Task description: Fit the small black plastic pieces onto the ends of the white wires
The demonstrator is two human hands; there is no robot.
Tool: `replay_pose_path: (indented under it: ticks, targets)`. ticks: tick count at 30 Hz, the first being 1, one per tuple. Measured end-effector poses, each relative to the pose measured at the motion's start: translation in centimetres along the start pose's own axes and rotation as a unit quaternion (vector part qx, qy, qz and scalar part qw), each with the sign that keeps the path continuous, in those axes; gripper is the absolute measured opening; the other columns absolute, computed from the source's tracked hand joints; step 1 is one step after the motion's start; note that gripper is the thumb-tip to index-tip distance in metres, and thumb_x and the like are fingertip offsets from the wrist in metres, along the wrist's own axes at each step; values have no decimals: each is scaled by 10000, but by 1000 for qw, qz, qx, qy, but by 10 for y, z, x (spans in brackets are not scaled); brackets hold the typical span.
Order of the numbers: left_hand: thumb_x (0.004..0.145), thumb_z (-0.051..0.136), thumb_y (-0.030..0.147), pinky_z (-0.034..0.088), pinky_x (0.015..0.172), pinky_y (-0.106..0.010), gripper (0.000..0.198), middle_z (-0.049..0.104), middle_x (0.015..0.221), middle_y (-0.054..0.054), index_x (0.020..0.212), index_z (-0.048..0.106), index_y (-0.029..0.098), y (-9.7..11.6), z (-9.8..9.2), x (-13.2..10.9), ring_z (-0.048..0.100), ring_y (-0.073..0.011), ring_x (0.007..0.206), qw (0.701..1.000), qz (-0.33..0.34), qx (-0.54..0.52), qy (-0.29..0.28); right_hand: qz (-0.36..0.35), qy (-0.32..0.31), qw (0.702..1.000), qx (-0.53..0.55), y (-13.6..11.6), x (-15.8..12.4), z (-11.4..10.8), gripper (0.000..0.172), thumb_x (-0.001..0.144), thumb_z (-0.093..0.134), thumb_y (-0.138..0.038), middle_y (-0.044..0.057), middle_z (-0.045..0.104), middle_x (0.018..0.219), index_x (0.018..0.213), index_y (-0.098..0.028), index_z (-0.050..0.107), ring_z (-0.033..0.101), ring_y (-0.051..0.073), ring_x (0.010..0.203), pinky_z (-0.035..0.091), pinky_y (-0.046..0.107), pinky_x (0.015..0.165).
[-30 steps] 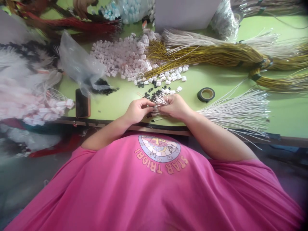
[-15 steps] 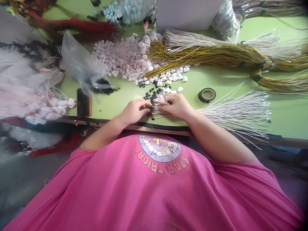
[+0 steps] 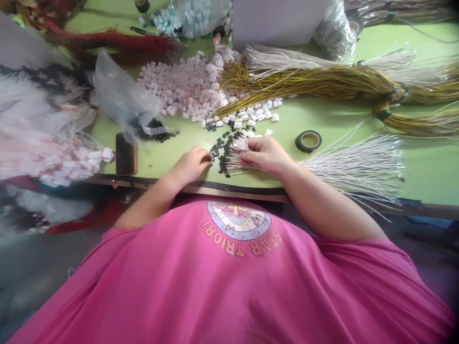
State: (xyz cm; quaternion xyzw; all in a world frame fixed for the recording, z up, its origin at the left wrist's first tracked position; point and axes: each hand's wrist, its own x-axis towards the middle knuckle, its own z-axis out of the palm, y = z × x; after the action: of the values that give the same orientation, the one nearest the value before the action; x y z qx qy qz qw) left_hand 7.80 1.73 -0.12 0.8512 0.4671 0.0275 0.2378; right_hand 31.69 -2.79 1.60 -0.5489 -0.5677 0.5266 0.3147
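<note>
My right hand [image 3: 263,152] is closed round a bundle of white wires [image 3: 353,165], whose tips fan out to the left of my fingers. The long ends of the bundle spread over the table to the right, beyond my forearm. Small black connector pieces [image 3: 222,155] lie scattered beside and under the wire tips. To the left of them my left hand [image 3: 195,161] rests low at the table with its fingers curled together. Whatever its fingertips hold, if anything, is too small to make out.
A roll of black tape [image 3: 309,141] lies right of my right hand. Behind are a heap of white connectors [image 3: 186,86] and a yellow-green wire bundle [image 3: 322,86]. A phone [image 3: 125,154] and a clear plastic bag [image 3: 124,95] are at the left on the green table [image 3: 430,167].
My left hand has drawn away to the left from the wire tips, and its fingers have curled in. The right hand has stayed nearly in place, still holding the white wires.
</note>
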Motion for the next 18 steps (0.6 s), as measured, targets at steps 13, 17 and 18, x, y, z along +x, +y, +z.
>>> replay_pose_path:
  ticks: [13,17,18]
  targets:
    - [857,479,283,472,813,-310,257,661,952,-49,1025,637,170,36,-13,2,604,-141,834,947,1,-319,-37,-6,-2,1000,20,-4,-1,5,242,688,584,-265,-55,376,493,534,-159,430,320,47,477,245,229,475]
    - [807,570,254,472,624,-269,153,604,667,-4,916,630,163,35,-6,10,546,-94,581,885,-24,-456,-93,-16,-9,999,47,-4,-2,6,200,679,587,-271,-46,405,530,571,-149,472,340,56,505,268,228,492]
    - [784,600,234,472,613,-263,128,601,651,-1,887,622,161,34,-4,12,549,-92,572,868,-26,-487,-96,-19,-11,999,48,-5,-2,6,186,679,584,-270,-42,417,539,581,-145,487,352,61,515,281,230,503]
